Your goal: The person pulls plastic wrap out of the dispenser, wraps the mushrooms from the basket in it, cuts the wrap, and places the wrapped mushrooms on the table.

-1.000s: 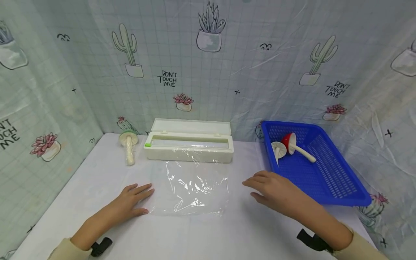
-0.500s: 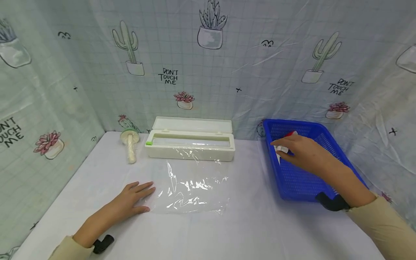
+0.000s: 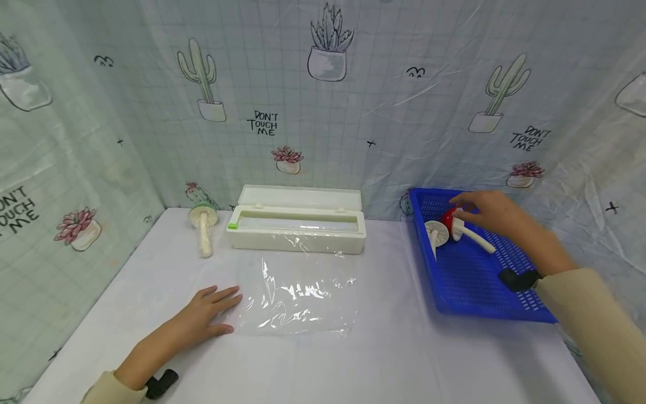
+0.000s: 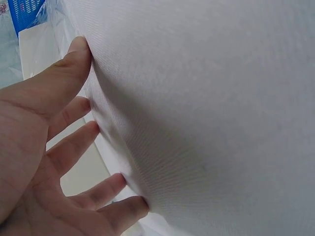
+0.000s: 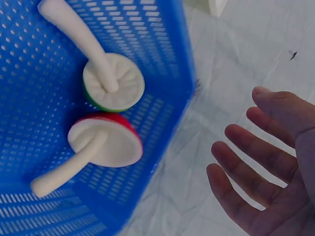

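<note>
My left hand rests on the white table with its fingers spread, the fingertips at the left edge of a clear plastic film. In the left wrist view, its fingertips touch the white cloth. The film runs from an open white dispenser box. My right hand hovers over the blue basket, fingers loosely bent and holding nothing. Beside it in the basket lie a toy mushroom with a red cap and one with a green-edged cap.
Another toy mushroom, with a pale green cap, lies at the back left of the table, left of the dispenser box. Behind everything hangs a cactus-print cloth. The basket stands at the table's right side.
My right hand has moved right and away from me, from beside the film to over the basket. My left hand stays at the film's left edge.
</note>
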